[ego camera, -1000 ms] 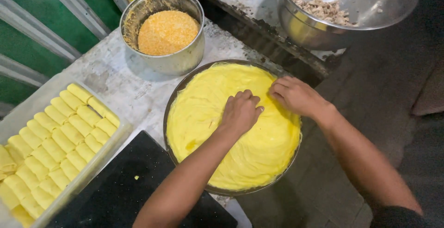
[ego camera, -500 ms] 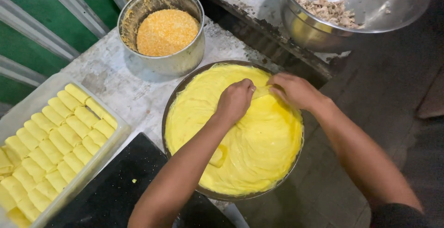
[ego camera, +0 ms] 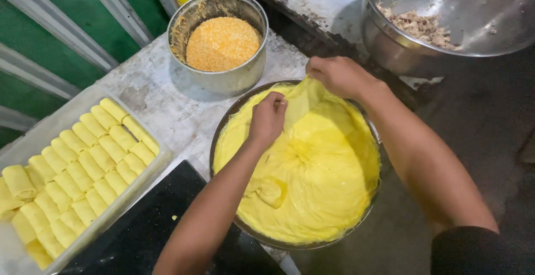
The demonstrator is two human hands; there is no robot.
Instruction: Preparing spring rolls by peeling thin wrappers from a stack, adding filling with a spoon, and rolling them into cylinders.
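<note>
At the frame's centre, peeling a thin yellow wrapper sheet (ego camera: 298, 105) off the stack in the round pan (ego camera: 223, 135), left hand (ego camera: 267, 120) and right hand (ego camera: 337, 77) each pinching its edge, lifting gently to avoid tearing.

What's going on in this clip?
A person's left hand and right hand each pinch the far edge of a thin yellow sheet, lifting it off a stack in a round pan. Beside it stand a metal pot of orange crumbs, a tray packed with yellow rolls, and a big bowl holding shredded filling.
</note>
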